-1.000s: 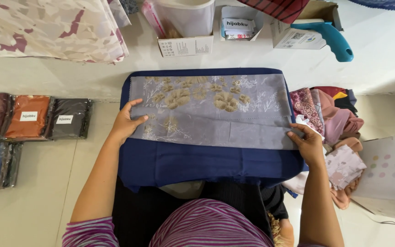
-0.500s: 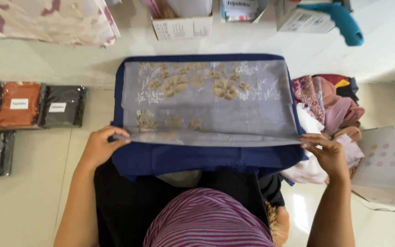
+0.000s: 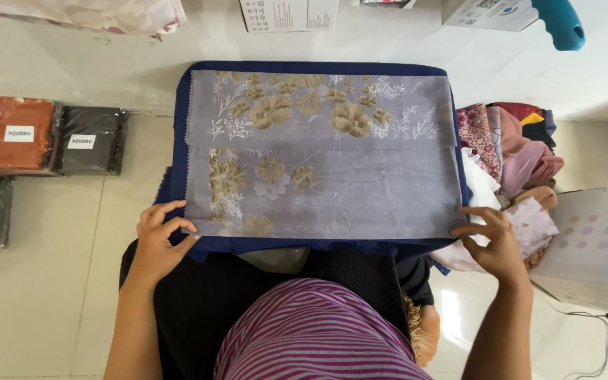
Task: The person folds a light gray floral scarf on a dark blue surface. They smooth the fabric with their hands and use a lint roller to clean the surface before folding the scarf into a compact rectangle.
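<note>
Grey floral-printed sheer fabric (image 3: 321, 158) is laid folded on a navy blue padded board (image 3: 318, 246) over the lap. Near corners are pinched: left hand (image 3: 157, 239) at 7 o'clock, right hand (image 3: 492, 243) at 4 o'clock. One fold looks done; further folding appears left. Packaged folded cloths (image 3: 51, 139) lie at 9 o'clock.

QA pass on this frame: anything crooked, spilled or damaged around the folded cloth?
Nothing stands out. The grey floral cloth lies flat and square on the navy pad, both hands at its near corners: left hand, right hand. The heap of fabrics to the right is loose and unfolded, but nothing is spilled or torn.
</note>
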